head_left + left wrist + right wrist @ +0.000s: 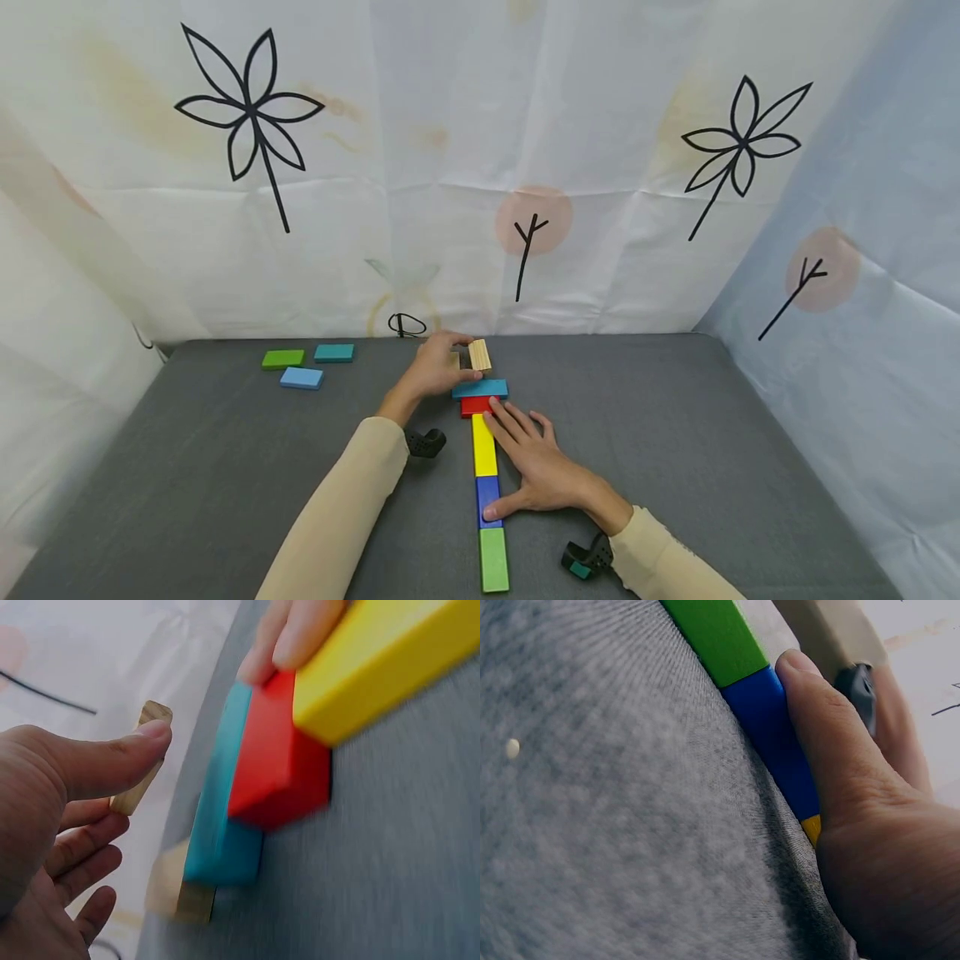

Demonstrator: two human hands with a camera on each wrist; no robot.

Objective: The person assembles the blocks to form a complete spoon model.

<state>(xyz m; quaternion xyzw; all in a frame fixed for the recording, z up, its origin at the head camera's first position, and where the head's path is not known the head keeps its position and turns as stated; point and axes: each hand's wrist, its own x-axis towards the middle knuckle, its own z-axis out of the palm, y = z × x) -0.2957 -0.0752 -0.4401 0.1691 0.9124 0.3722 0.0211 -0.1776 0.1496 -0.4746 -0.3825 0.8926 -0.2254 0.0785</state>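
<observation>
My left hand (435, 368) pinches a plain wooden block (480, 356) between thumb and fingers, raised behind the line of blocks. In the left wrist view a second wooden block (196, 901) lies against the far side of the teal block (480, 388), partly hidden. Toward me follow a red block (472, 407), crosswise like the teal one, then a yellow block (484, 446), a dark blue block (487, 488) and a light green block (493, 560) end to end. My right hand (543, 473) is spread along the line, fingertips at the red and yellow blocks, thumb on the dark blue one.
At the back left of the grey table (225, 483) lie a green block (283, 359), a teal block (334, 353) and a light blue block (302, 378). A printed white curtain (450, 150) hangs behind the table's far edge and along its sides.
</observation>
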